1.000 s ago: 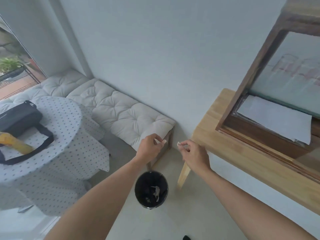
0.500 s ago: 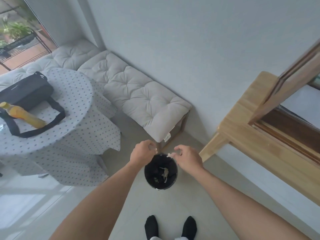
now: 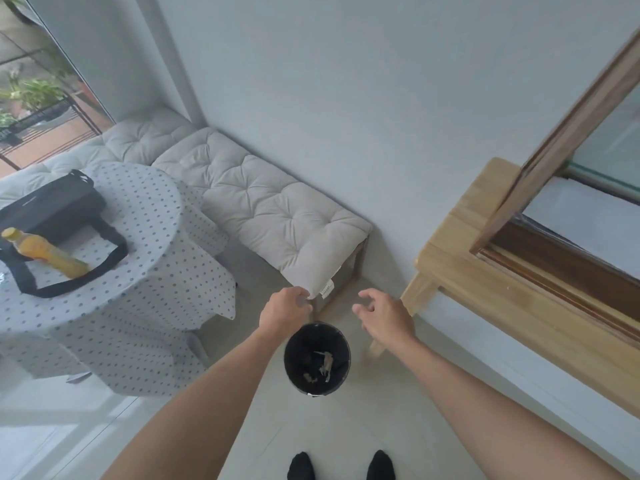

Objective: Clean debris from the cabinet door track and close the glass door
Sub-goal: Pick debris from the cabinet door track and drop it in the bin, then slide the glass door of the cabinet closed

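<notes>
A small black bin (image 3: pixel 317 361) stands on the floor below both hands, with pale scraps of debris (image 3: pixel 325 365) lying inside. My left hand (image 3: pixel 284 312) hovers over the bin's far left rim with curled fingers; nothing shows in it. My right hand (image 3: pixel 384 316) is just right of the bin, fingers spread and empty. At the right, the wooden cabinet frame (image 3: pixel 554 143) with its glass door (image 3: pixel 613 143) sits on a light wooden table (image 3: pixel 491 296). The door track (image 3: pixel 554 289) runs along the cabinet's dark lower edge.
A cushioned bench (image 3: pixel 277 216) lines the wall behind the bin. A round table with a dotted cloth (image 3: pixel 131 271) stands at the left, carrying a black bag (image 3: pixel 48 206) and a yellow bottle (image 3: pixel 45 252). My feet in black socks (image 3: pixel 341 465) are at the bottom edge.
Both hands held small pale scraps over the bin; the right hand has since spread its fingers and holds nothing. The view has tilted down toward the bin and floor.
</notes>
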Action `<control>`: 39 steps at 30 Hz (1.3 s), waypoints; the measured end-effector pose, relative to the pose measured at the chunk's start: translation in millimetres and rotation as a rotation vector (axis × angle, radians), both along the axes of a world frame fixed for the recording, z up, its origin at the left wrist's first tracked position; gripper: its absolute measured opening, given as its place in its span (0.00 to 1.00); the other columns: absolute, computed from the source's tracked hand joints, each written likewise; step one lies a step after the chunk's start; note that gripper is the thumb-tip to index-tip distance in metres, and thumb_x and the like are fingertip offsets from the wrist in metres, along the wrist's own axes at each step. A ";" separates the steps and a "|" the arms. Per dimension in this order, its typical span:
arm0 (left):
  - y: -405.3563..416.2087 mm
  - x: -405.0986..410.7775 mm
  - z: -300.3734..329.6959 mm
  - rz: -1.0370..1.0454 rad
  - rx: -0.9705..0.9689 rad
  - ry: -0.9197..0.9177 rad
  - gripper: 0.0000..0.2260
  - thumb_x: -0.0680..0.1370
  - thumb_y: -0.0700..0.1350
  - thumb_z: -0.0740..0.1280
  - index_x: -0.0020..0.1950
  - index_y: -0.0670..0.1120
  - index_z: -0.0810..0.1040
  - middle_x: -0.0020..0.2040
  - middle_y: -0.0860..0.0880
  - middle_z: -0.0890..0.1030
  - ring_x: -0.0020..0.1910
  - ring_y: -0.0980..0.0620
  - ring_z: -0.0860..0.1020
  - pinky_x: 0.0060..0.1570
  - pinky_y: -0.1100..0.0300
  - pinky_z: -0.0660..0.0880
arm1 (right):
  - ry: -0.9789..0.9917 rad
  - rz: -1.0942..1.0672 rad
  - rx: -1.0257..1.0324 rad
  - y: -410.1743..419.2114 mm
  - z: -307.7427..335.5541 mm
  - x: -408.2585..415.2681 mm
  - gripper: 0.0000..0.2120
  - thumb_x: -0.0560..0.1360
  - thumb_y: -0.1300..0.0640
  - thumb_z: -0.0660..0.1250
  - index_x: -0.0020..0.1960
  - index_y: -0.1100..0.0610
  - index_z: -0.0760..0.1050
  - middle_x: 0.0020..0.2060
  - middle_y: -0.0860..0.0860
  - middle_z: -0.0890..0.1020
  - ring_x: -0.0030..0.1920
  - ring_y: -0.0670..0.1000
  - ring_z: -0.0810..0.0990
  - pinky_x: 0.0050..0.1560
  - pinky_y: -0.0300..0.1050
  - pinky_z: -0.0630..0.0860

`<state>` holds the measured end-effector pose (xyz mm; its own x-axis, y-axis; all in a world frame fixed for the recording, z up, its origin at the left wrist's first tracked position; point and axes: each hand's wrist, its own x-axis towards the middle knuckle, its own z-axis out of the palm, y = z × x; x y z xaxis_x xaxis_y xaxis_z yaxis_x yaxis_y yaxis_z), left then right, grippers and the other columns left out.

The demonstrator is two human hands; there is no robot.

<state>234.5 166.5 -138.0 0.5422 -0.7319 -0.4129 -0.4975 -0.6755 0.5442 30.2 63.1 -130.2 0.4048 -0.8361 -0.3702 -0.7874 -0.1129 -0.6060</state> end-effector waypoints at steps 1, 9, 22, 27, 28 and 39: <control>-3.6 -3.2 6.0 -0.008 -0.018 0.010 0.16 0.79 0.48 0.70 0.68 0.53 0.82 0.48 0.52 0.83 0.54 0.45 0.84 0.58 0.46 0.82 | -0.018 -0.017 -0.019 -1.4 7.0 -3.2 0.19 0.82 0.44 0.68 0.71 0.47 0.79 0.34 0.44 0.85 0.48 0.50 0.85 0.49 0.46 0.76; -54.1 -36.5 72.6 -0.136 -0.247 0.024 0.16 0.80 0.48 0.71 0.68 0.51 0.82 0.38 0.53 0.83 0.39 0.49 0.81 0.49 0.51 0.82 | -0.113 -0.171 -0.169 -15.0 77.5 -49.0 0.18 0.81 0.46 0.68 0.70 0.47 0.80 0.37 0.46 0.87 0.52 0.53 0.87 0.57 0.51 0.82; -132.1 -120.4 154.0 -0.397 -0.458 0.017 0.16 0.80 0.53 0.71 0.68 0.53 0.82 0.38 0.53 0.86 0.45 0.52 0.85 0.54 0.49 0.83 | -0.142 -0.487 -0.343 -30.9 152.7 -172.1 0.18 0.80 0.45 0.71 0.69 0.45 0.81 0.49 0.50 0.90 0.53 0.56 0.88 0.55 0.52 0.83; -145.5 -151.9 160.3 -0.492 -0.475 -0.011 0.19 0.81 0.55 0.71 0.72 0.54 0.79 0.41 0.57 0.85 0.48 0.50 0.84 0.56 0.49 0.82 | -0.163 -0.598 -0.371 -23.5 149.5 -233.2 0.17 0.80 0.45 0.71 0.68 0.46 0.81 0.49 0.50 0.89 0.50 0.56 0.89 0.55 0.54 0.84; -147.0 -157.0 161.6 -0.509 -0.469 -0.033 0.20 0.82 0.56 0.70 0.73 0.55 0.78 0.43 0.59 0.84 0.49 0.50 0.84 0.56 0.49 0.82 | -0.169 -0.617 -0.374 -22.8 147.6 -244.3 0.17 0.80 0.45 0.71 0.68 0.46 0.81 0.50 0.49 0.89 0.50 0.56 0.89 0.55 0.54 0.84; -155.0 -195.7 160.1 -0.625 -0.473 -0.162 0.44 0.80 0.60 0.70 0.85 0.64 0.42 0.75 0.50 0.71 0.56 0.46 0.83 0.55 0.46 0.80 | 0.071 -0.608 -0.732 -11.5 144.1 -349.2 0.15 0.81 0.53 0.74 0.67 0.54 0.84 0.42 0.44 0.84 0.47 0.57 0.84 0.44 0.50 0.76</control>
<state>38.8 11.5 22.1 0.0000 -0.9978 0.0661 -0.8051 0.0392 0.5918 -319.0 51.6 13.8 -0.1788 -0.9297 0.3219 -0.8683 -0.0048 -0.4961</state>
